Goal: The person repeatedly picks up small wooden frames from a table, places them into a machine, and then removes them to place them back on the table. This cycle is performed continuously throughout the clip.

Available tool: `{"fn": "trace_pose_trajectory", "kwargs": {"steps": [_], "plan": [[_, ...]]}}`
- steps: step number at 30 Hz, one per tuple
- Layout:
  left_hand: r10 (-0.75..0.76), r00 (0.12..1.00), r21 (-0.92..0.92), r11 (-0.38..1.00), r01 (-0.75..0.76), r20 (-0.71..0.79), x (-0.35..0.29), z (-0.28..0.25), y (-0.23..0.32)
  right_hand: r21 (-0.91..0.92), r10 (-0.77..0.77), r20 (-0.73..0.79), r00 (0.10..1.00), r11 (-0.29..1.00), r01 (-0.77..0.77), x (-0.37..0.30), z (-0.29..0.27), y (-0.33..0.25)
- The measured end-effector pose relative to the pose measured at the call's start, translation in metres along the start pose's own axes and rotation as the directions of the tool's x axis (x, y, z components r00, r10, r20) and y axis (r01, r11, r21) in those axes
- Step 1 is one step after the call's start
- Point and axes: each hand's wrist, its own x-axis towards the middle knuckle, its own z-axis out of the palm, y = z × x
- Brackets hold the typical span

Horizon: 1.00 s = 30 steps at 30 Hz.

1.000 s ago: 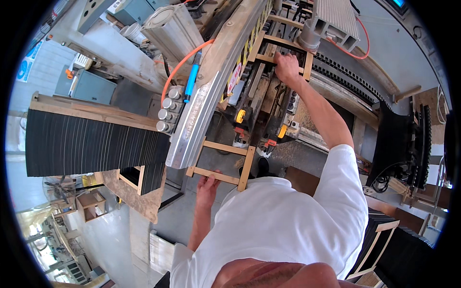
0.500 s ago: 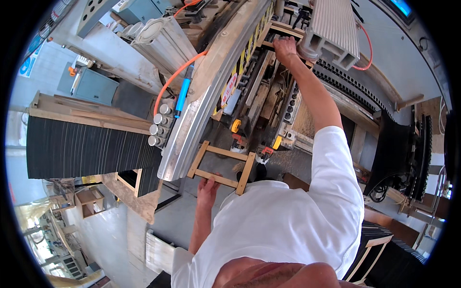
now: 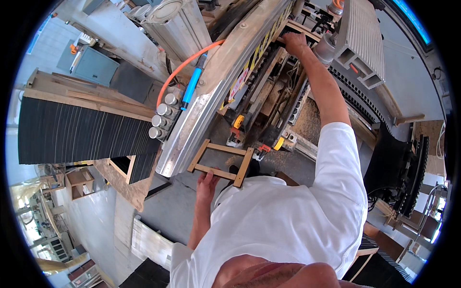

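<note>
My left hand [image 3: 206,185] pinches the near rail of a small rectangular wooden frame [image 3: 225,150], which I hold in front of my waist. Four-sided and open in the middle, it has dark dots at its corners. My right arm stretches forward into a machine, where my right hand [image 3: 294,43] is closed on another wooden frame [image 3: 303,30] lying at the far end of the rails. Its fingertips are partly hidden by the hand and shadow. Beside that hand stands a round metal cylinder [image 3: 325,48] under a ribbed aluminium block [image 3: 361,42].
A heavy metal beam [image 3: 192,113] with a striped warning strip runs along the left. On it are a blue tube [image 3: 192,88], an orange hose [image 3: 185,65] and round metal knobs [image 3: 163,115]. A stack of black-edged frames [image 3: 81,129] stands left. Sawdust [image 3: 307,117] lies on the machine.
The view has shifted, so the machine sits a little differently in it. My right hand is slightly farther from the metal cylinder. The left hand still holds its frame, nearly unmoved.
</note>
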Motion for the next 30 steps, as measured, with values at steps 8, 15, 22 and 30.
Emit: {"fn": "trace_pose_trajectory", "kwargs": {"steps": [8,15,22,30], "plan": [[-0.017,0.999,0.022,1.000,0.015,0.050,0.007,-0.005,-0.004,0.058,0.124,-0.139,0.982,0.991,-0.117,-0.005,0.015,-0.005],[-0.023,1.000,0.018,1.000,0.023,0.007,0.002,-0.021,-0.011,-0.171,0.020,-0.021,1.000,0.985,-0.024,-0.010,0.015,-0.030],[-0.047,0.999,0.011,0.999,0.047,0.005,0.010,-0.021,-0.009,0.394,0.229,-0.404,0.886,0.917,-0.058,0.020,0.092,0.001],[-0.054,0.998,0.061,0.997,0.053,0.017,0.027,-0.004,-0.002,0.192,0.092,-0.811,0.577,0.975,0.114,0.009,0.072,0.011]]}}
